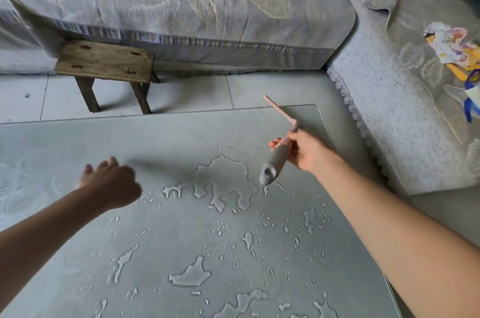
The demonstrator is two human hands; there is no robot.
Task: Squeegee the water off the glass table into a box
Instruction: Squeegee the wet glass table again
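The glass table [78,135] fills the lower part of the view, with water puddles [226,182] and many droplets spread over its middle and near side. My right hand [304,151] holds a squeegee [279,148] by its grey handle, raised above the table's far right corner, its pink blade end pointing away toward the floor. My left hand [109,182] hovers over the table's left middle, fingers loosely curled and holding nothing. No box is in view.
A small wooden stool [104,63] stands on the tiled floor beyond the table. A sofa with a grey patterned cover [181,5] runs along the back, and its side section [402,109] lies close to the table's right edge.
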